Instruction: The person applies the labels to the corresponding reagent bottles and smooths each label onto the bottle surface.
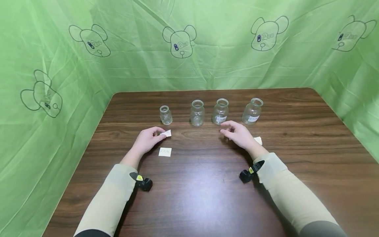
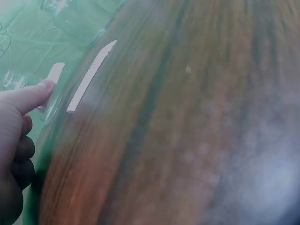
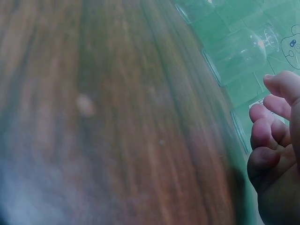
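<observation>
My left hand (image 1: 148,139) pinches a small white paper label (image 1: 168,133) between thumb and fingers, just in front of the smallest glass jar (image 1: 166,116). On the table below it lies another white label (image 1: 164,151) with faint writing. My right hand (image 1: 238,134) is loosely bent and holds nothing. Its fingertips are near the base of a glass jar (image 1: 218,111) that bears a white label; whether they touch it I cannot tell. To that jar's left stands an unlabelled jar (image 1: 197,113). In the left wrist view, the held label (image 2: 57,71) sticks up past the thumb.
At the right end of the row stands another labelled glass jar (image 1: 251,110). White paper (image 1: 258,140) lies partly hidden behind my right wrist. The brown wooden table (image 1: 201,184) meets a green curtain (image 1: 213,72) at the back and sides.
</observation>
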Motion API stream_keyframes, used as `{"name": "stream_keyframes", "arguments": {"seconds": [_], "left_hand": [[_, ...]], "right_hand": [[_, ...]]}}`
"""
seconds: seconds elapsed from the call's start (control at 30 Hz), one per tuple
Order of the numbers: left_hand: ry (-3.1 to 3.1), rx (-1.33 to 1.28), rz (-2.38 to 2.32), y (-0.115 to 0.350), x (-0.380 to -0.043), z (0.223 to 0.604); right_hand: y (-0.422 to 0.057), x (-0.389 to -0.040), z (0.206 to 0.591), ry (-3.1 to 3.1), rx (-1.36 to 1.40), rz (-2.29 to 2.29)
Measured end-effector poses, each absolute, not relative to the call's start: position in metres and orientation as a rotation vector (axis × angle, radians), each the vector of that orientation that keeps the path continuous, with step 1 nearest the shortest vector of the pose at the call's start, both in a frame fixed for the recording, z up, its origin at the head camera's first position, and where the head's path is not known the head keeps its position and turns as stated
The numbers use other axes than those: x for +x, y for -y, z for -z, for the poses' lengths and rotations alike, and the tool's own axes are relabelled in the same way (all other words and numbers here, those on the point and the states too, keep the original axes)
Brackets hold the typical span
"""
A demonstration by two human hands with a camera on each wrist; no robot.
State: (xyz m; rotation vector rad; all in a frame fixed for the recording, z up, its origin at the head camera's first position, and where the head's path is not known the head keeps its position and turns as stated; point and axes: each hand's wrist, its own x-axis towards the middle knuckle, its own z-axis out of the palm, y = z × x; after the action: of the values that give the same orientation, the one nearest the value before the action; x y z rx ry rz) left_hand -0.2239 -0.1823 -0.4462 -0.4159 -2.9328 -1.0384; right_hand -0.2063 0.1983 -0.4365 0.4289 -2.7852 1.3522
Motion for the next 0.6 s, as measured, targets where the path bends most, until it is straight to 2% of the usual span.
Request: {"name": "stream_keyframes", "arguments": {"seconds": [0.6], "left_hand": [[2.853, -0.455, 1.211, 0.157, -0.225, 0.44]], "right_hand": [[-0.196, -0.205, 0.433, 2.796, 0.439, -1.359]]}}
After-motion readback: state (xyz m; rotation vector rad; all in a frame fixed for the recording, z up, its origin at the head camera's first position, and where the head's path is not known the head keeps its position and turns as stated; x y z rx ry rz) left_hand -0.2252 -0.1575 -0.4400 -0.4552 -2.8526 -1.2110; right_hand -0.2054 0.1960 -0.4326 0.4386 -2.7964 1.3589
